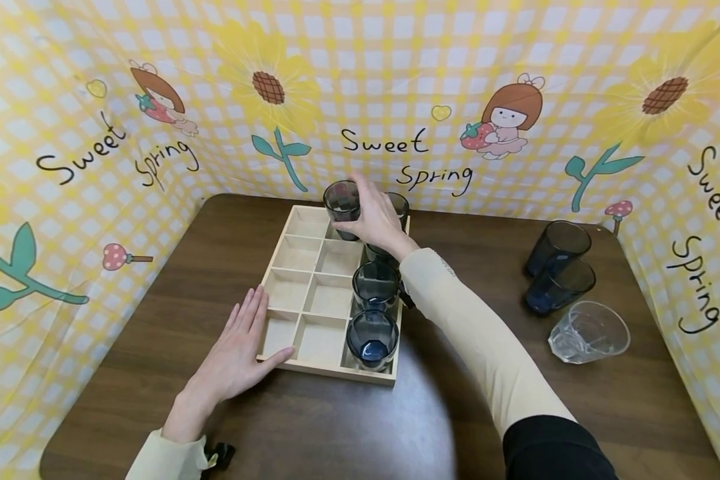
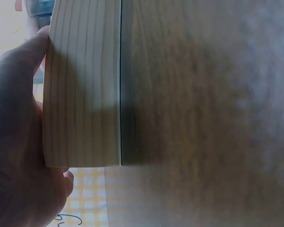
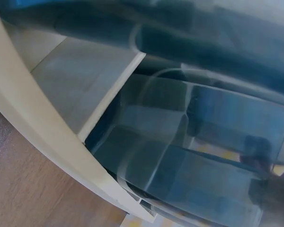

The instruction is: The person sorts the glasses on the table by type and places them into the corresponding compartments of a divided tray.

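Observation:
A divided wooden box (image 1: 348, 375) lies on the table, with several dark tinted glasses in its right column, including a front one (image 1: 372, 340) and one behind it (image 1: 376, 283). My right hand (image 1: 379, 217) grips another dark glass (image 1: 339, 203) at the back compartment of the middle column; whether its base touches the floor is unclear. Farther right, a back glass (image 1: 399, 203) is partly hidden by this hand. My left hand (image 1: 234, 347) rests with straight fingers along the box's front left corner. In the left wrist view the thumb touches the box's wooden side (image 2: 83, 94).
On the table's right stand two dark glasses, one at the back (image 1: 558, 247) and one before it (image 1: 558, 287), with a clear glass (image 1: 588, 333) nearest me. A yellow checked cloth (image 1: 360, 100) with printed flowers hangs round the brown table (image 1: 174, 287).

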{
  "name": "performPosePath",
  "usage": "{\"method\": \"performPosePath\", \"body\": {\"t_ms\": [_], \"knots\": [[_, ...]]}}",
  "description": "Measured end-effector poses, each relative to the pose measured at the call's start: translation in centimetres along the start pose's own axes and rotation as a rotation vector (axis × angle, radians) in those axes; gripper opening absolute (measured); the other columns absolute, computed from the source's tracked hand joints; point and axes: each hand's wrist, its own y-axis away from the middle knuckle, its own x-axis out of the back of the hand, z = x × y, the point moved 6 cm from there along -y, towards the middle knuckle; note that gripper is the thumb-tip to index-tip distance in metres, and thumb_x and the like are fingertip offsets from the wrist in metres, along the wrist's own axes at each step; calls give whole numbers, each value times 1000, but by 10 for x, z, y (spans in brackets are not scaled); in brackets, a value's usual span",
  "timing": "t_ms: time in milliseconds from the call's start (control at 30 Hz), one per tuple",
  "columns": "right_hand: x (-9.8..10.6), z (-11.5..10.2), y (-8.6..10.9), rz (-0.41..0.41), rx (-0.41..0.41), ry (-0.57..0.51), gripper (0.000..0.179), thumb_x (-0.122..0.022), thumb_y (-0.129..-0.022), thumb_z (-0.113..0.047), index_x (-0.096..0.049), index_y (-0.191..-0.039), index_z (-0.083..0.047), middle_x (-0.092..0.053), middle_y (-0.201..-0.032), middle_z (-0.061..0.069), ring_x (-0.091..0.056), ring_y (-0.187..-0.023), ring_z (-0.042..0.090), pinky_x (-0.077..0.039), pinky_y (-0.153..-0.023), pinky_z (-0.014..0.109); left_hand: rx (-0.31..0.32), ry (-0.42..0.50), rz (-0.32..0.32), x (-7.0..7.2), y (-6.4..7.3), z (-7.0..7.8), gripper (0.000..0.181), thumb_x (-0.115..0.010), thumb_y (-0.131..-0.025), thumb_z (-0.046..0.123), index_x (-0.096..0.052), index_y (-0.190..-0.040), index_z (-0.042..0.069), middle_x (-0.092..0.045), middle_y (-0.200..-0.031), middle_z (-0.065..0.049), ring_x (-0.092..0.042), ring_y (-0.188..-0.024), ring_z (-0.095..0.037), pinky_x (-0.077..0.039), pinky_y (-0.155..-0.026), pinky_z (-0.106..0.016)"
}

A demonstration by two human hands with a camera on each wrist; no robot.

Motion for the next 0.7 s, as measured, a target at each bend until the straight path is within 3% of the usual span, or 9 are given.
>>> {"method": "performPosePath", "body": {"t_ms": [433, 700], "knots": [[-5, 2, -4, -15, -68, 54, 95, -93, -89, -36, -39, -162, -10, -59, -160, 13, -54, -152, 31, -30, -137, 47, -14, 3, 3, 2, -1, -1, 115, -67, -103, 64, -7, -175, -3, -1, -186, -22, -5, -174, -44, -4, -144, -54], [-7, 3, -1, -2, -67, 105, 97, -94, -88, -38, -39, -163, -10, -64, -154, 15, -58, -148, 33, -28, -138, 46, -15, 10, 4, -2, -1, 0, 115, -67, -103, 63, -7, -175, -3, -1, -186, -21, -6, -173, -45, -3, -144, -53]]}}
